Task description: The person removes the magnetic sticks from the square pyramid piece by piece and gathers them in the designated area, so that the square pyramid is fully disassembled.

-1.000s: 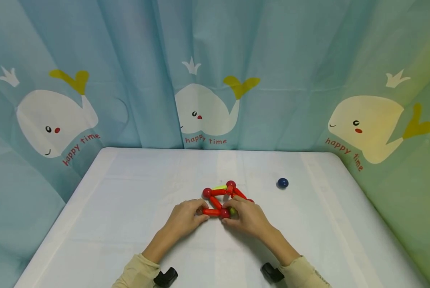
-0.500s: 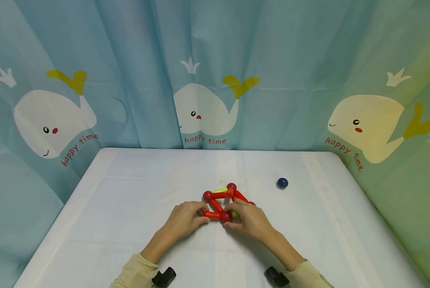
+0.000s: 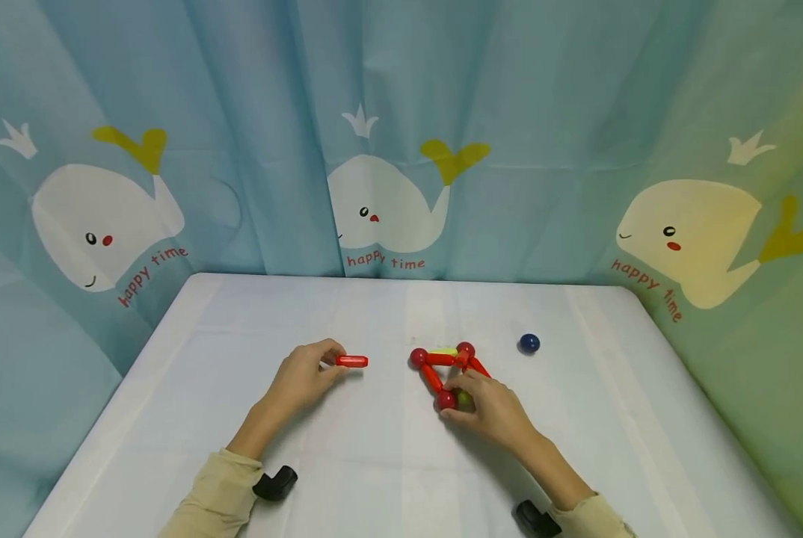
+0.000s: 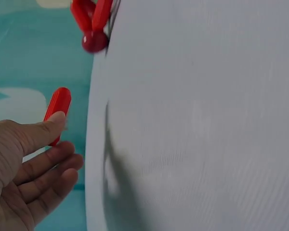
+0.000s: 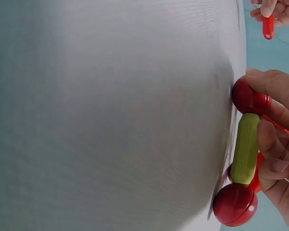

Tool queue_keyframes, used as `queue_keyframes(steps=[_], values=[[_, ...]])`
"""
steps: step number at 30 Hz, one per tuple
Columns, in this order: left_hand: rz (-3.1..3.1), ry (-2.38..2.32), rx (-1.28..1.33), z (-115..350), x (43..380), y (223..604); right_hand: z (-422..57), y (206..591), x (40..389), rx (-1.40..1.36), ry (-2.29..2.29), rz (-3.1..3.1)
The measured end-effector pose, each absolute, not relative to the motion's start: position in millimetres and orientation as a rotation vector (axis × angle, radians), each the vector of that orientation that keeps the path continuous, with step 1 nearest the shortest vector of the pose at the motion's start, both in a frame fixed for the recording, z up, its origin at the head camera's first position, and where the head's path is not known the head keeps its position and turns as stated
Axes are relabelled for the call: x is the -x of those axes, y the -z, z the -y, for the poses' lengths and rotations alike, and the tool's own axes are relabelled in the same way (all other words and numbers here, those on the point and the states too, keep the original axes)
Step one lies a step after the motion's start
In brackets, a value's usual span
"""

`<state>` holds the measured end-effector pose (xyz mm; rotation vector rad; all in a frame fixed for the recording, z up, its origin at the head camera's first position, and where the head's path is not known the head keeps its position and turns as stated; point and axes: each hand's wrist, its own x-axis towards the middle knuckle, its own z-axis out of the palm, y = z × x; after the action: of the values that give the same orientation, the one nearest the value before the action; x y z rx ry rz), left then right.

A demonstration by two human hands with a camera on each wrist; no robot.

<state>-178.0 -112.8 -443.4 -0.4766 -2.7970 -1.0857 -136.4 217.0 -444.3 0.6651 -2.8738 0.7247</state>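
A red magnetic rod [image 3: 352, 361] is pinched between the thumb and fingers of my left hand [image 3: 300, 381], left of the structure and apart from it. In the left wrist view that rod [image 4: 60, 101] points away from the thumb, its free end bare. My right hand [image 3: 494, 409] grips the near corner of a magnetic construction, thumb on a red ball [image 3: 445, 400]. Red rods [image 3: 431, 377] link this ball to other red balls [image 3: 419, 358]. The right wrist view shows a green rod [image 5: 245, 149] between two red balls, beside my curled fingers. My right hand hides part of the construction.
A loose dark blue ball [image 3: 529, 344] lies on the white table [image 3: 240, 336], behind and right of the construction. A curtain printed with whales [image 3: 388, 205] hangs behind the table's far edge. Black wrist devices [image 3: 276, 483] sit by both sleeves.
My left hand has pulled the red rod off the near corner ball and carried it left and farther from me. My right hand has shifted right with the construction.
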Motion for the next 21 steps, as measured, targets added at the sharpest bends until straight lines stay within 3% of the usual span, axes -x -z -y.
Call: queue_keyframes(steps=[21], values=[[2.861,0.941,0.435,154.3,233.7,453.7,-202.8,437.8,122.8,-0.751,-0.672,2.922]])
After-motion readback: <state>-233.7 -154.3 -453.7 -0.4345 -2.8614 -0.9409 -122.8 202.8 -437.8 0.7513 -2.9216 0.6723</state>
